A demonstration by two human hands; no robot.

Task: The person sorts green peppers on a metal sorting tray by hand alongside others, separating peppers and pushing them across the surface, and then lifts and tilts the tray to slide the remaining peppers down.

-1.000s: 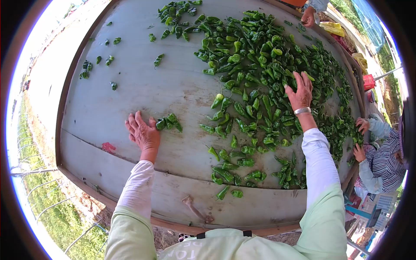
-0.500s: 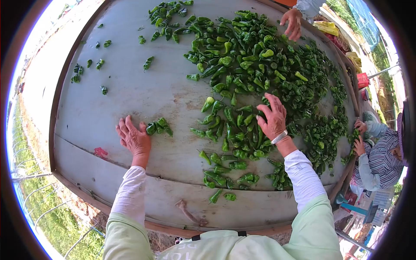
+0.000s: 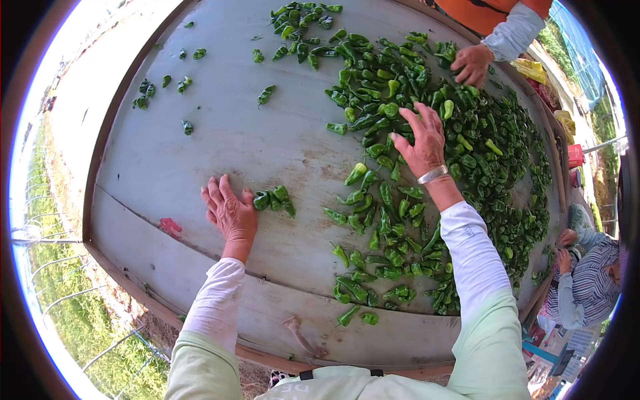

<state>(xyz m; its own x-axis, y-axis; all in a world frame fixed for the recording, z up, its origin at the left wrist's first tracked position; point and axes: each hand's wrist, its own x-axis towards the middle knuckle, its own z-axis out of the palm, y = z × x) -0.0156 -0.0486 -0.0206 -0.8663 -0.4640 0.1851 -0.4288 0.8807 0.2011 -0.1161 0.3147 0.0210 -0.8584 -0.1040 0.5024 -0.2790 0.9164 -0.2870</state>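
A broad pile of green peppers (image 3: 493, 160) covers the right part of the grey table (image 3: 220, 120). My left hand (image 3: 231, 212) rests on the table with its fingers apart, just left of a small cluster of peppers (image 3: 275, 200). Over the left side of the pile is my right hand (image 3: 421, 141), fingers spread, with nothing visibly held; a silver bracelet is on its wrist. Whether its fingertips touch the peppers cannot be told.
Another person's hand (image 3: 472, 65) reaches into the pile at the upper right. A second person (image 3: 587, 280) in a striped top works at the right edge. Scattered peppers (image 3: 143, 93) lie at the left, and a wooden rim (image 3: 113, 117) borders the table.
My right hand has moved left across the pile. My left hand stays beside the small cluster. The other person's hand at the upper right has reached further in over the peppers.
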